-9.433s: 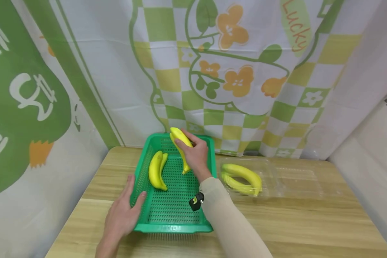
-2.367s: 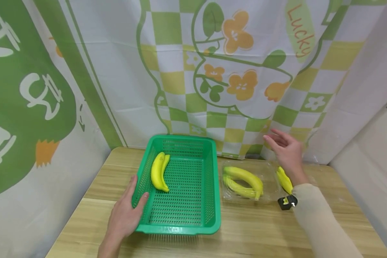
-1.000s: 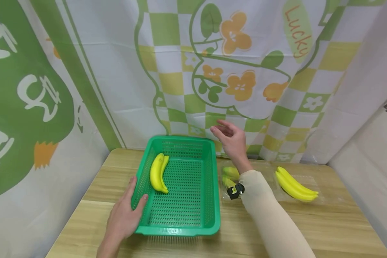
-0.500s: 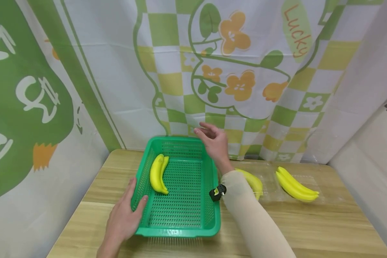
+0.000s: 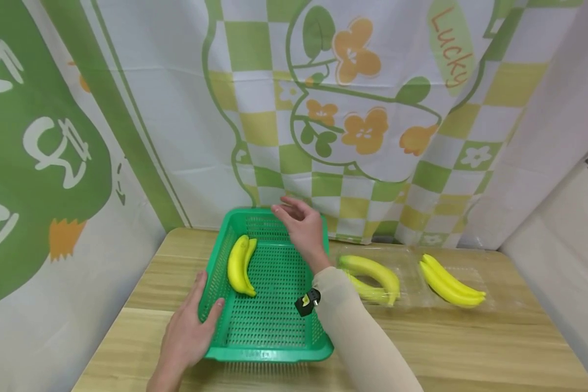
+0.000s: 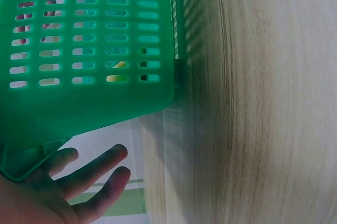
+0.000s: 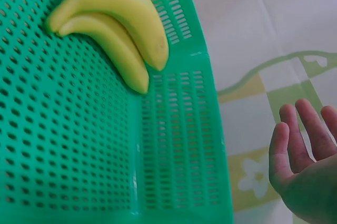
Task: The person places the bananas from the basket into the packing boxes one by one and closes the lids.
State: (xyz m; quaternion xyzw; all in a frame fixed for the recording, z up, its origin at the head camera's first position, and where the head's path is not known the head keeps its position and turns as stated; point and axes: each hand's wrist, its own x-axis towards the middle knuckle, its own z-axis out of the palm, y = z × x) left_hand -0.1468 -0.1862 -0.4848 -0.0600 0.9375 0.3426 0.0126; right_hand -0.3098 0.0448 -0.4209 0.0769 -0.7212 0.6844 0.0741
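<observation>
A bunch of yellow bananas (image 5: 238, 265) lies in the green plastic basket (image 5: 268, 354), near its left wall. My left hand (image 5: 188, 328) rests at the basket's left rim, its thumb over the inner side. In the left wrist view, the outer fingers (image 6: 97, 174) reach straight and spread below the rim. Above the basket's far right part is my right hand (image 5: 305, 231), loosely bent and holding nothing. The right wrist view shows those fingers (image 7: 310, 129) apart from the basket, and the bananas (image 7: 113, 11) inside it.
Right of the basket lies a clear plastic container (image 5: 411, 296) with two sections. One bunch of bananas (image 5: 372, 269), greenish at one end, is in its left section; another bunch (image 5: 451, 283) is in the right. A patterned curtain (image 5: 323, 136) hangs behind the wooden table (image 5: 470, 348).
Earlier my right hand held a banana bunch over the basket; that bunch now lies in the container's right section. The hand has since moved back left, over the basket. My left hand stays put.
</observation>
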